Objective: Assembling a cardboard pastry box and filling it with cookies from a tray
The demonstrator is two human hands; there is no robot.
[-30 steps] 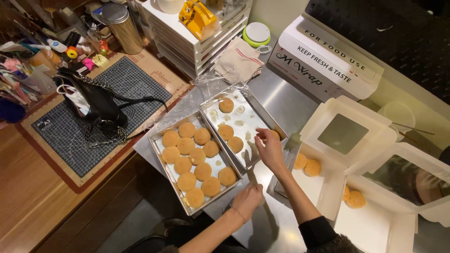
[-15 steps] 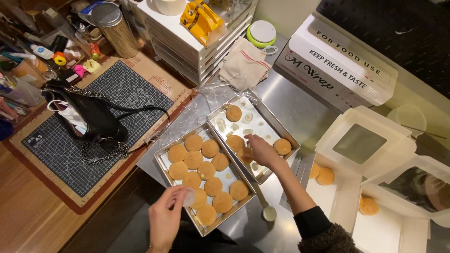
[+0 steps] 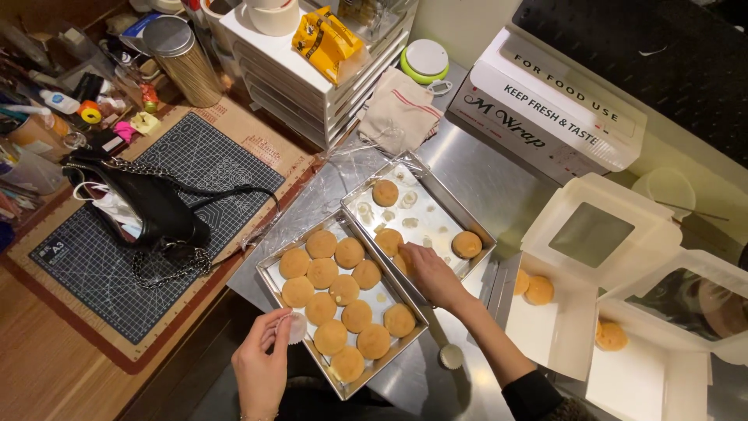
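Note:
Two metal trays lie side by side on the steel counter. The near tray (image 3: 274, 265) holds several round golden cakes (image 3: 322, 243). The far tray (image 3: 452, 204) holds three cakes and pale rings. My right hand (image 3: 428, 270) rests on a cake (image 3: 404, 261) at the far tray's near edge, fingers curled around it. My left hand (image 3: 265, 360) holds a small white paper cup (image 3: 297, 327) at the near tray's left rim. Another paper cup (image 3: 451, 356) sits on the counter below the trays.
Two open white boxes with window lids (image 3: 594, 234) stand at the right, cakes (image 3: 538, 290) inside. A cling-wrap dispenser box (image 3: 545, 105) is behind them. A black chain bag (image 3: 148, 206) lies on a cutting mat (image 3: 210, 148). White drawers (image 3: 312, 78), a tin (image 3: 178, 51) and a folded cloth (image 3: 401, 109) sit behind.
My right hand slid toward me across the far tray onto a cake at its near edge. My left hand left the counter, came up at the near tray's left rim with a paper cup.

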